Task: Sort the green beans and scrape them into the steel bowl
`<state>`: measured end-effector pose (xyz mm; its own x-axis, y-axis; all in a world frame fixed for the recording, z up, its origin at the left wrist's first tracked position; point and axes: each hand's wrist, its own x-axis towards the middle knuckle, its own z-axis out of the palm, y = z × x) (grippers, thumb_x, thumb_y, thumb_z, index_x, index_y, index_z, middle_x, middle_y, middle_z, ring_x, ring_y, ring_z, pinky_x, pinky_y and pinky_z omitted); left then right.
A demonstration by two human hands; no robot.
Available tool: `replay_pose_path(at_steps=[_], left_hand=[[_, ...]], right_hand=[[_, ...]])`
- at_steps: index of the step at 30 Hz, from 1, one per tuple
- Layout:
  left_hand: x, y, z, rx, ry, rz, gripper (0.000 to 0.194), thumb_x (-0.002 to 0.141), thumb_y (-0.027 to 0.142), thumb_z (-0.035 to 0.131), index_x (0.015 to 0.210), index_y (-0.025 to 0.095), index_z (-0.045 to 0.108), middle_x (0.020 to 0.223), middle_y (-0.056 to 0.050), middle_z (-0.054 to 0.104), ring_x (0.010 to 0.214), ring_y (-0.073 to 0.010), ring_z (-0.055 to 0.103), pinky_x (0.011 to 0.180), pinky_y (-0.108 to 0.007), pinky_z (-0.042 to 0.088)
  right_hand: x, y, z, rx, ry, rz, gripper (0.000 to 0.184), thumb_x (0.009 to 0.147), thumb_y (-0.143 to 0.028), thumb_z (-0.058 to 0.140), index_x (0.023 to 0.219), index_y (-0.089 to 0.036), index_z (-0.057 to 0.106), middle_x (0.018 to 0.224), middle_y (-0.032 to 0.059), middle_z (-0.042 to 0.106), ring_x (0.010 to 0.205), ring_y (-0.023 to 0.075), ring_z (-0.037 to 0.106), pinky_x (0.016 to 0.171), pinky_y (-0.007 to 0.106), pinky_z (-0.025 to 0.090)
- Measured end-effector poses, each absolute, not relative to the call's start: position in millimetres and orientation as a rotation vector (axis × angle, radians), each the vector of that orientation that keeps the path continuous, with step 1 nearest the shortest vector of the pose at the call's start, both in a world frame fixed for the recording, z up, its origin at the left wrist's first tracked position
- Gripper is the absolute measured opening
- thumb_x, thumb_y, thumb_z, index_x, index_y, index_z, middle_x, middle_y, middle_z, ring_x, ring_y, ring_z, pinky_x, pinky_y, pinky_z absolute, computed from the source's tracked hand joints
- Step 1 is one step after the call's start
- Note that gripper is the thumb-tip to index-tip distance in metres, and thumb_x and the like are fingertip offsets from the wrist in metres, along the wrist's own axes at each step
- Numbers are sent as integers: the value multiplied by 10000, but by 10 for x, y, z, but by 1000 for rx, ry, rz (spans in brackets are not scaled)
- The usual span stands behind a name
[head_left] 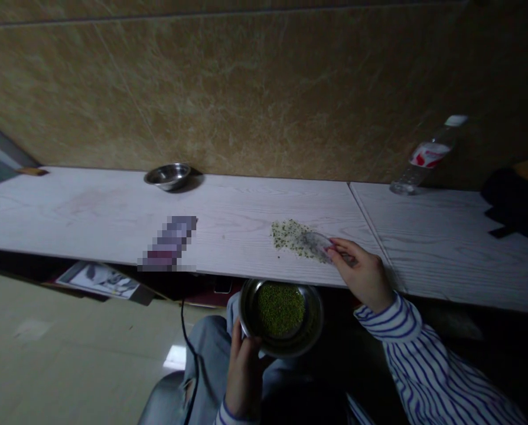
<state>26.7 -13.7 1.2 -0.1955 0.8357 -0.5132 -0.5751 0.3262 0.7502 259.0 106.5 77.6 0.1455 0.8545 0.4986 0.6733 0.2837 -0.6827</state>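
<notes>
At six o'clock, the left hand (243,367) holds a round silvery metal bowl (316,327) of green beans (282,308), likely steadying it. At the bowl's one o'clock, the right hand (360,270) pinches a thin translucent piece (318,243), apparently to reach green bits (282,235) scattered on the white wood-grain surface (232,230).

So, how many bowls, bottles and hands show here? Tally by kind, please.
Bowls: 2 (larger bowl, small bowl)
Bottle: 1
Hands: 2 (left hand, right hand)
Total: 5
</notes>
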Motion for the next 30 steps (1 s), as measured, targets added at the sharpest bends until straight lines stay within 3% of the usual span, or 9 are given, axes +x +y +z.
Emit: replay_pose_path(at_steps=[5,14,30], left_hand=[[253,-95,86,264,1198,1305,642,729,281,639,1358,263,512,1402,-130,517,1163,-351,539,721,-393,559],[126,14,112,273,1162,1255,732,740,287,630,1447,322,443,1491,-97,463,1242,-347,494,699,-338,546],[58,156,268,234,1197,1223,788,677,286,654,1441,314,462,1309,-101,581,1084,-300,570,717,-362,550]], right_hand=[[2659,1079,752,-1475,-1533,384,299,832,-349,650,1048,-169,754,877,105,798,770,243,762,678,345,620],[2261,1147,810,-1471,-1777,365,276,872,-258,580,1066,-186,764,925,94,805,822,241,766,760,357,612],[2184,924,946,-1368,-1904,636,188,856,-264,648,990,-250,779,909,47,805,828,209,756,788,345,612]])
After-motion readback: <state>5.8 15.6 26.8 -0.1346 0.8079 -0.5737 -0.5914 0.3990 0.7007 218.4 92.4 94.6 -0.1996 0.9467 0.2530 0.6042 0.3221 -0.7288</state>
